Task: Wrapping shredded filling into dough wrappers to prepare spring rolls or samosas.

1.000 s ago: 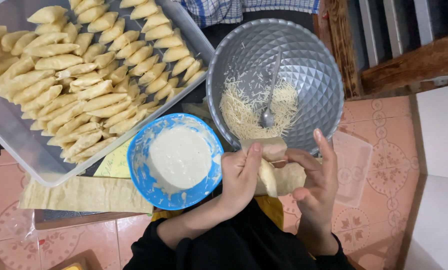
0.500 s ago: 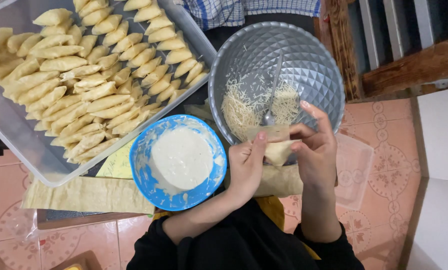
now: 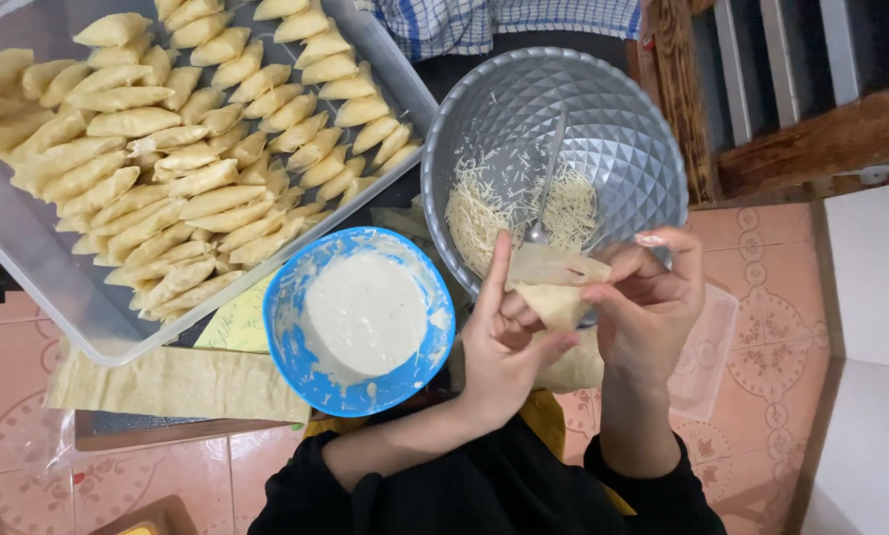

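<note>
My left hand (image 3: 504, 337) and my right hand (image 3: 648, 302) together hold a thin pale pastry wrapper (image 3: 554, 287), partly folded into a cone, just over the near rim of a grey faceted metal bowl (image 3: 623, 129). The bowl holds shredded cheese (image 3: 494, 208) and a metal spoon (image 3: 544, 188). Left of my hands stands a blue bowl (image 3: 296, 297) of white paste (image 3: 360, 312). A clear plastic tray (image 3: 28, 272) at the upper left is filled with several rows of folded pale pastries (image 3: 167, 149).
A stack of flat wrapper sheets (image 3: 177, 381) lies below the tray. More wrappers (image 3: 573, 367) sit under my hands. A clear plastic lid (image 3: 712, 347) rests on the patterned tile floor (image 3: 762, 297). Wooden furniture (image 3: 791, 129) stands at the upper right; a checked cloth (image 3: 484, 20) at the top.
My hands lifted the wrapper toward the grey bowl's rim and folded it further. The bowls and tray stayed put.
</note>
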